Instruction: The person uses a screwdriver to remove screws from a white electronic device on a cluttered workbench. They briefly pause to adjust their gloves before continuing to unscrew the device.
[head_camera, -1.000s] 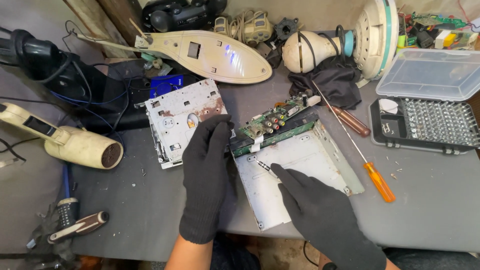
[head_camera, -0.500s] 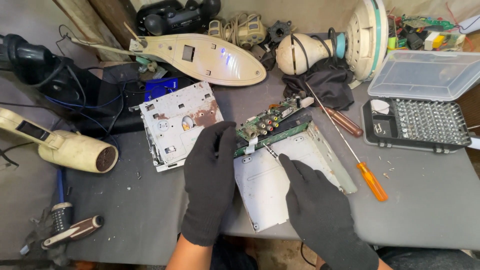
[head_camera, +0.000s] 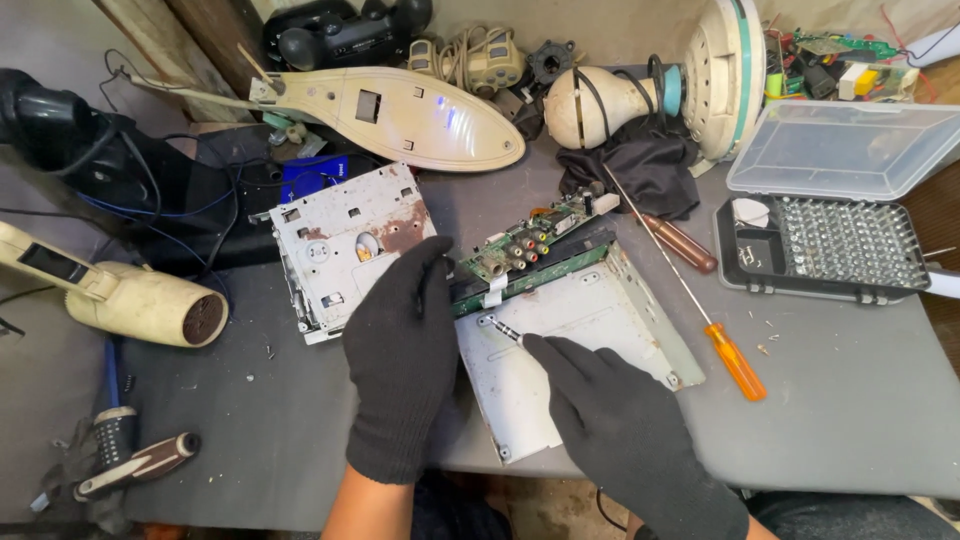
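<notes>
Both my hands wear black knit gloves. My left hand (head_camera: 402, 352) lies flat, fingers forward, on the left edge of an opened metal chassis tray (head_camera: 600, 330), its fingertips touching the green circuit board (head_camera: 525, 250) with coloured sockets at the tray's far side. My right hand (head_camera: 620, 430) grips a small screwdriver (head_camera: 505, 331) whose tip rests on the tray floor near the board. A rusty white metal drive cover (head_camera: 340, 245) lies just left of my left hand.
An orange-handled screwdriver (head_camera: 735, 360) and a brown-handled one (head_camera: 680, 243) lie right of the tray. An open bit set case (head_camera: 835, 245) stands at far right. A cream hair dryer (head_camera: 130, 298), a fan (head_camera: 690, 85), black cloth (head_camera: 640, 170) and cables ring the grey table (head_camera: 850, 400).
My right hand has slid forward and left, bringing the small screwdriver's tip closer to the circuit board. My left hand stays on the tray's left edge.
</notes>
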